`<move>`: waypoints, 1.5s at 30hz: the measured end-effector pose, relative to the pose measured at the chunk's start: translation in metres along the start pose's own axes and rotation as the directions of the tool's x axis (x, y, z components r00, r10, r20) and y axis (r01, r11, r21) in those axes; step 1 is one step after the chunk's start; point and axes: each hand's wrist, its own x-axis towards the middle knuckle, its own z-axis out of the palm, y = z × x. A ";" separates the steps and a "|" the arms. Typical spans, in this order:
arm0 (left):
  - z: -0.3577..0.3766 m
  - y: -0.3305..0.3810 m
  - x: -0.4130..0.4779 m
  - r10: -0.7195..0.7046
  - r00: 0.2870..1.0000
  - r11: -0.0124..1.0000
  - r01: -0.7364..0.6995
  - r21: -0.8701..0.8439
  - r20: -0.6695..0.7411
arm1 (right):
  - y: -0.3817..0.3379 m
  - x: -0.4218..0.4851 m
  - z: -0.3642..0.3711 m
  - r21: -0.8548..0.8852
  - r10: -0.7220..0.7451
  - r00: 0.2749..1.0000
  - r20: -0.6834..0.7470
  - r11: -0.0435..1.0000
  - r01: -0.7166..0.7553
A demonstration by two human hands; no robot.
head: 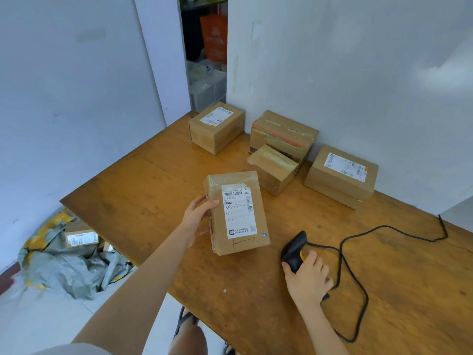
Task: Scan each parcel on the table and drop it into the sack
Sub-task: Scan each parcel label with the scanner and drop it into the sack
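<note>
White walls (76, 98) closed in a wooden table (153, 188) set into the corner. Far to the left of the left hand's grip and below the table edge, a grey and yellow sack (71, 270) lay crumpled on the floor with a labelled box (80, 237) inside its mouth. The left hand (197, 219) clasped the held parcel (238, 213) by its left long side, thumb on top and fingers curled round the edge; the parcel sat label-up near the middle of the table. Beyond that grip, against the back wall, stood a labelled corner parcel (216, 126), then a taped parcel (282, 135) with a small parcel (272, 169) touching its front, and furthest right a flat labelled parcel (340, 175). To the right of the held parcel and apart from it, the right hand (307, 278) gripped the handle of a black scanner (294, 248) with a yellow trigger, its head pointing away from the person. From under this grip a black cable (358, 290) looped across the table towards the right wall.
</note>
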 end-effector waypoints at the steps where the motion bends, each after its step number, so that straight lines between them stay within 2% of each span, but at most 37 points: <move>1: -0.004 0.000 -0.001 0.000 1.000 1.000 0.000 -0.006 -0.012 | -0.005 -0.003 -0.004 0.065 0.017 1.000 -0.026 0.998 -0.015; 3: -0.011 0.000 -0.003 -0.003 1.000 1.000 0.002 -0.016 -0.028 | -0.021 -0.009 -0.012 0.209 -0.003 0.994 -0.106 0.978 0.025; 5: -0.018 0.002 -0.006 -0.011 0.999 1.000 0.010 -0.017 -0.039 | -0.043 -0.014 -0.019 0.319 -0.117 0.980 -0.158 0.934 0.163; 7: -0.029 0.006 -0.010 -0.019 0.999 0.999 0.018 -0.032 -0.044 | -0.070 -0.016 -0.023 0.429 -0.257 0.961 -0.098 0.861 0.274; 10: -0.052 0.012 -0.017 -0.031 0.997 0.997 0.026 -0.066 -0.073 | -0.111 -0.022 -0.020 0.549 -0.422 0.907 0.010 0.760 0.348; 13: -0.087 0.021 -0.025 -0.028 0.993 0.993 0.015 -0.114 -0.111 | -0.153 -0.041 -0.014 0.665 -0.517 0.855 0.049 0.655 0.358; 17: -0.145 0.036 -0.042 -0.027 0.980 0.989 -0.002 -0.146 -0.196 | -0.212 -0.079 -0.002 0.749 -0.575 0.817 0.028 0.554 0.364; 26: -0.302 0.085 -0.062 0.061 0.918 0.989 -0.109 -0.100 -0.392 | -0.372 -0.178 0.030 0.832 -0.655 0.755 0.003 0.420 0.361; 33: -0.397 0.116 -0.052 0.153 0.887 0.988 -0.143 0.056 -0.435 | -0.482 -0.213 0.057 0.848 -0.729 0.684 0.032 0.383 0.367; 39: -0.480 0.161 0.002 0.201 0.783 0.954 -0.021 0.299 -0.589 | -0.584 -0.205 0.093 0.876 -0.809 0.578 0.111 0.355 0.328; 42: -0.512 0.183 0.031 0.205 0.787 0.939 0.010 0.345 -0.582 | -0.625 -0.194 0.113 0.869 -0.820 0.542 0.184 0.393 0.300; 45: -0.531 0.196 0.057 0.172 0.830 0.936 0.030 0.352 -0.530 | -0.656 -0.179 0.130 0.834 -0.804 0.543 0.242 0.458 0.307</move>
